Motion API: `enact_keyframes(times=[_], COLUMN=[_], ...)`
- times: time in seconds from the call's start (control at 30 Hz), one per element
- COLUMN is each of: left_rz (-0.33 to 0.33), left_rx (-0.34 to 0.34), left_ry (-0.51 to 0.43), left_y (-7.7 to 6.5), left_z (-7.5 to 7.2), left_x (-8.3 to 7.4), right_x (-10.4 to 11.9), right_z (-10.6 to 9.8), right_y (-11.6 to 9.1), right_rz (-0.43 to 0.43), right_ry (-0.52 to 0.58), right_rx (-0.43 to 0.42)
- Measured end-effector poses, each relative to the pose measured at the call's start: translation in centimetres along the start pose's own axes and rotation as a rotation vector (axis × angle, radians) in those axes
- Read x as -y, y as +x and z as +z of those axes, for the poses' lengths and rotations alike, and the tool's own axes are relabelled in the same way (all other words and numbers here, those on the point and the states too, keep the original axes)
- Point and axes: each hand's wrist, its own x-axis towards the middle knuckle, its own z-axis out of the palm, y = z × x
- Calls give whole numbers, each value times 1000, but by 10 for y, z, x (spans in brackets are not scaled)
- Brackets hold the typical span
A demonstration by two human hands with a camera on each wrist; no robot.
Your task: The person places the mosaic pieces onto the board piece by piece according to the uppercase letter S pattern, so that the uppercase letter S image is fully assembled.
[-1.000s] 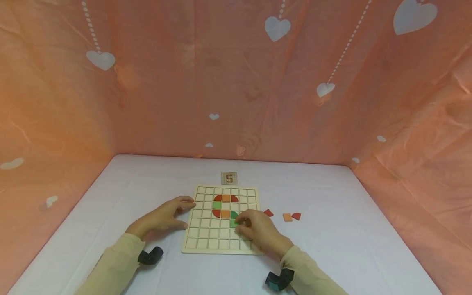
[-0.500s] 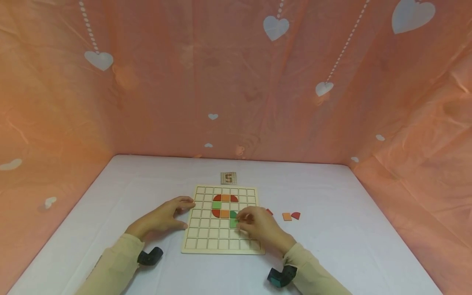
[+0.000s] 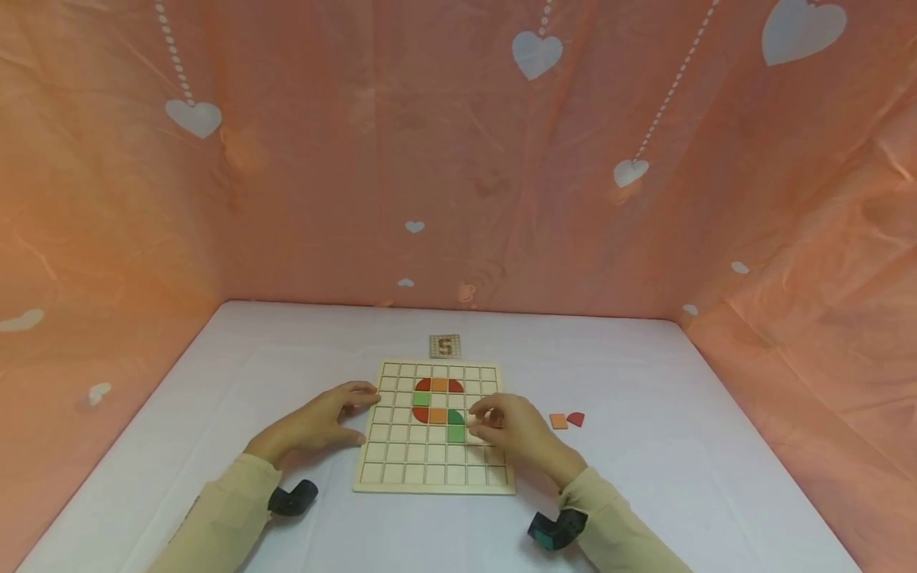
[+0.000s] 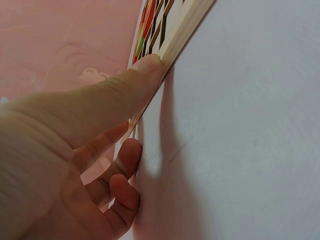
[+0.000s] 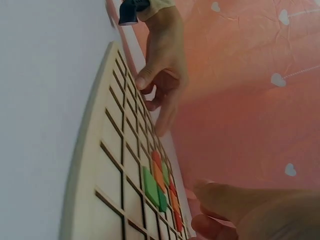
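A wooden grid board (image 3: 394, 475) lies on the white table. My left hand (image 3: 322, 415) is at its left edge, thumb tip (image 4: 150, 64) touching the side and the other fingers loosely bent. My right hand (image 3: 521, 436) hovers over the board's right part, fingers loosely curled, with nothing visible in them. Just left of its fingertips, a green square tile (image 3: 456, 434) sits in a cell below a dark green quarter-round tile (image 3: 455, 417). Further up the board are red quarter-rounds (image 3: 420, 415), orange squares (image 3: 439, 384) and a light green square (image 3: 422, 399).
Right of the board, an orange square tile (image 3: 558, 421) and a red quarter-round tile (image 3: 576, 419) lie on the table. A small card (image 3: 445, 346) with an S-like figure lies behind the board. Orange cloth (image 3: 322, 199) with hearts hangs around the table.
My right hand has drawn back to the right from the green square tile, uncovering it and now covering the red piece beside the board. The left hand has stayed in place.
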Motion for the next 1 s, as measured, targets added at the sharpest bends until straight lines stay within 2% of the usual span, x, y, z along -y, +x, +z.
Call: enact_keyframes(times=[0.3,0.5,0.7,0.8,1.0], left_rz=[-1,-14,20,37,29], left_rx=[-3,-6,-4,-3,-4], left_ry=[-2,-4,-4,-5,-1], left_y=[1,0,1,1,1], left_z=[1,1,1,0,1], left_x=[1,1,3,4,5], right_x=[-4,-12,-23,-28,-36], right_z=[-17,-27,-35,-39,-44], right_y=[0,0,1,2,3], right_rz=[47,7,-17,8,108], right_ry=[61,61,35,37,52], right_rx=[-5,-15,-41,-51,-48])
